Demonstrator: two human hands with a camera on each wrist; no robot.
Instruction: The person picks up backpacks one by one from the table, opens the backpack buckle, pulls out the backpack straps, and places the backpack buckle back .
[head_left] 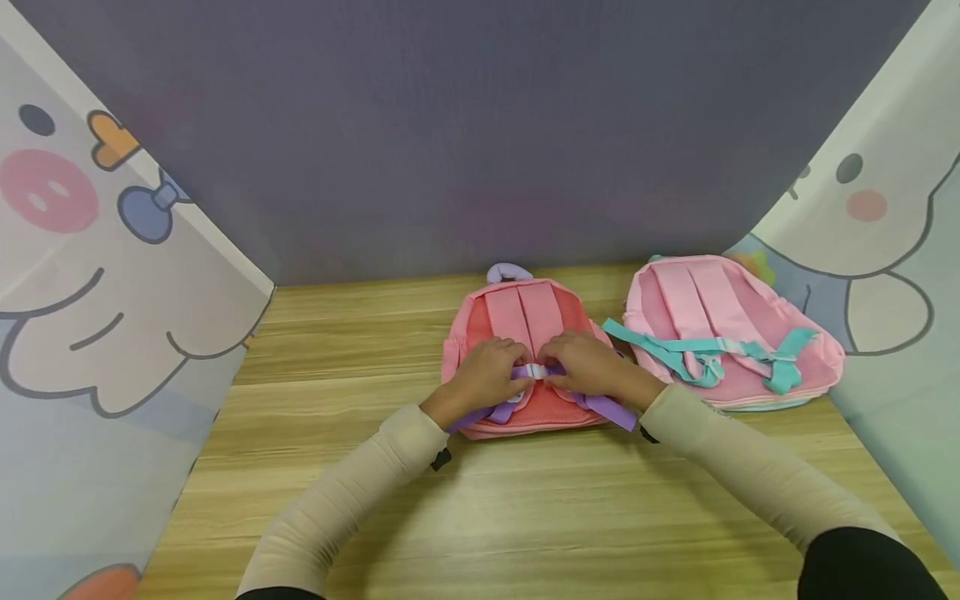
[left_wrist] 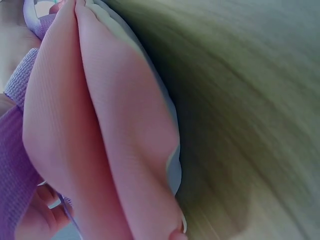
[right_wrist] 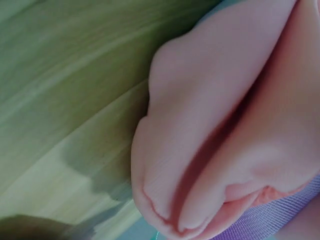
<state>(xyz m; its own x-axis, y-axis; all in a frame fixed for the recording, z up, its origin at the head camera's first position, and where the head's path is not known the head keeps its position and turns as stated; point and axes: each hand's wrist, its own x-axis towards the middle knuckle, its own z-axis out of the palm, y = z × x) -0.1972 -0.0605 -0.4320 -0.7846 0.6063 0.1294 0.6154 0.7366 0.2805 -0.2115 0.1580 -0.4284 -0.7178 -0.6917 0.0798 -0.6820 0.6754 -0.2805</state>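
A coral-pink backpack [head_left: 507, 312] lies on the wooden table with its shoulder straps facing up. Across its middle runs a purple strap with a white buckle [head_left: 536, 371]. My left hand [head_left: 489, 373] pinches the strap at the buckle's left side, and my right hand [head_left: 588, 364] pinches it at the right side. Both hands rest low over the bag's back panel. In the left wrist view the pink side of the bag [left_wrist: 125, 115] fills the middle, beside purple webbing [left_wrist: 15, 150]. The right wrist view shows folded pink fabric [right_wrist: 200, 100] and a purple strap [right_wrist: 275, 215].
To the right lies a second, light pink backpack [head_left: 742, 367] with turquoise straps [head_left: 660, 342], close beside the first. A dark wall [head_left: 480, 142] rises behind the table [head_left: 330, 350]. Cartoon-printed panels [head_left: 97, 275] stand at both sides.
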